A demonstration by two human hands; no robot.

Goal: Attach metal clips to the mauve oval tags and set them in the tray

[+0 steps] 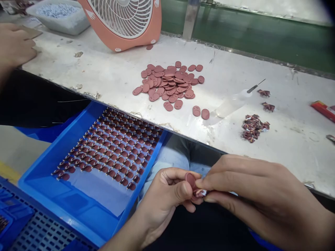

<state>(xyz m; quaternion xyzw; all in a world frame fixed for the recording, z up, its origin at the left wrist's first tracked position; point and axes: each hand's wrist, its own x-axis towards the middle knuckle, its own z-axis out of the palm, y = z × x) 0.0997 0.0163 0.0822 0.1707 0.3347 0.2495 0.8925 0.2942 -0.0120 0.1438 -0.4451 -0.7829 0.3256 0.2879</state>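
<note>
My left hand (167,195) and my right hand (256,195) meet over my lap, below the table edge. Both pinch one small reddish-brown oval piece (191,179) with a lighter bit under it. A pile of the same oval pieces (170,82) lies on the white table (104,73). A blue tray (86,205) at my left knee holds rows of finished reddish pieces (110,143). A small heap of dark red parts (252,127) rests on the table to the right.
A clear squeeze bottle with a needle tip (232,103) lies by the heap. A pink fan (125,21) stands at the back, next to a grey bin (60,15). Another person's hand (14,45) rests at the far left. A red object (323,109) lies at the right.
</note>
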